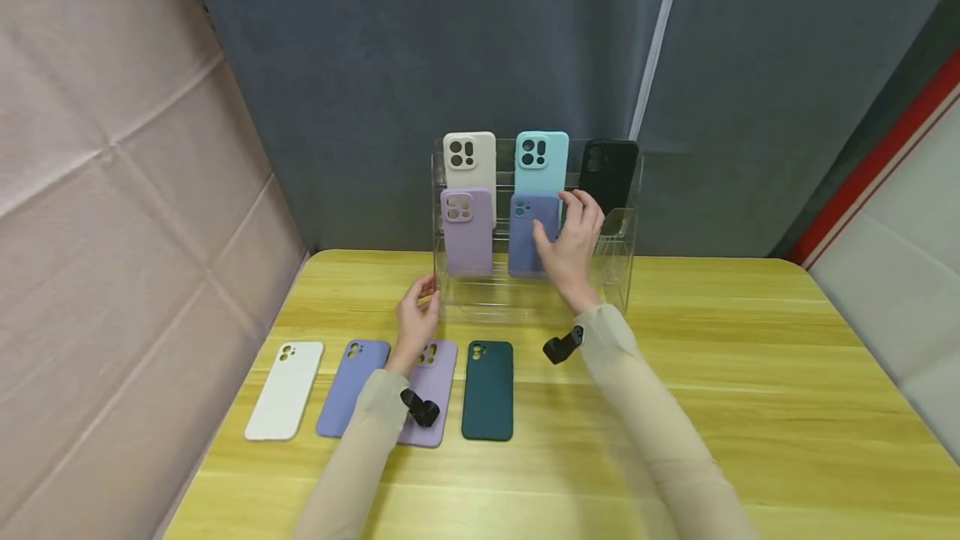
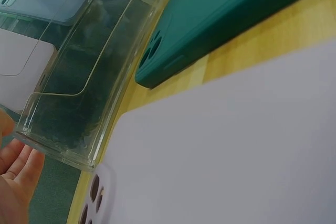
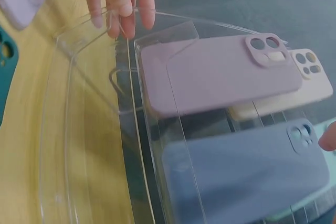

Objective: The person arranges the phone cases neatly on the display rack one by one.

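A clear display rack (image 1: pixel 525 311) holds phone cases in tiers. In its front row stand a lilac phone case (image 1: pixel 468 244) and a blue phone case (image 1: pixel 525 244). My right hand (image 1: pixel 573 248) is at the blue case, fingers bent near its upper right edge and thumb spread in front of its face. One fingertip (image 3: pixel 329 138) shows by the case's camera end in the right wrist view; firm contact cannot be made out. At the rack's lower left side, my left hand (image 1: pixel 417 319) holds the side edge between fingers and thumb.
Behind stand a white case (image 1: pixel 472 152), a turquoise case (image 1: pixel 551 165) and a black case (image 1: pixel 611 169). On the wooden table (image 1: pixel 750 382) lie a white case (image 1: pixel 285 394), a blue case (image 1: pixel 348 394), a lilac case (image 1: pixel 427 436) under the left wrist, and a dark green case (image 1: pixel 487 394).
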A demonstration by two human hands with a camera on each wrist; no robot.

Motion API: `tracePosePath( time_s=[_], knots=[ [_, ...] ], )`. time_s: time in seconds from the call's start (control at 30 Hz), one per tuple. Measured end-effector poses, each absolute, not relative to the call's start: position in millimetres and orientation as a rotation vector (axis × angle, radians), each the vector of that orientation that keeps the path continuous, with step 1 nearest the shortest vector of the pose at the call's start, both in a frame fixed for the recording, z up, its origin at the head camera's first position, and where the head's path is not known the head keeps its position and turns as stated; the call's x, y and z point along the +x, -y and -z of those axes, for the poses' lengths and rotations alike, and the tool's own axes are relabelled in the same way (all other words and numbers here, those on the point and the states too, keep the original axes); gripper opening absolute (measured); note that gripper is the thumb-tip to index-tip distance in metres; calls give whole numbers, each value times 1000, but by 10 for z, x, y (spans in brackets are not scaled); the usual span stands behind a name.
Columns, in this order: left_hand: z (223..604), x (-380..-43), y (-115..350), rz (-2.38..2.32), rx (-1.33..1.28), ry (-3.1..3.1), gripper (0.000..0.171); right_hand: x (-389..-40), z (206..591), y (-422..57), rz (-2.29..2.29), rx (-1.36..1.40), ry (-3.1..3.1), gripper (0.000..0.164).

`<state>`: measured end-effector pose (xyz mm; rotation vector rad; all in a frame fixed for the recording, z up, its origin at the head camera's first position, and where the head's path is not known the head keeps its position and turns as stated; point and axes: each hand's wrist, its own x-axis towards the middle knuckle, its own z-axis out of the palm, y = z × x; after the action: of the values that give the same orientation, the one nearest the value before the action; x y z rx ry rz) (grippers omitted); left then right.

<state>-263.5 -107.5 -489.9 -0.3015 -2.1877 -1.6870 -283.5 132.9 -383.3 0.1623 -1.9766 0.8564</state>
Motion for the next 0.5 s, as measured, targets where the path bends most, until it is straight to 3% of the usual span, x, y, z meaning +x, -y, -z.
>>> tracePosePath(
  time_s=[0.5],
  knots=[
    [4906, -2623, 1073, 1705, -319, 2161, 32, -2562, 3984, -1853, -863, 197, 1945, 45]
  ],
)
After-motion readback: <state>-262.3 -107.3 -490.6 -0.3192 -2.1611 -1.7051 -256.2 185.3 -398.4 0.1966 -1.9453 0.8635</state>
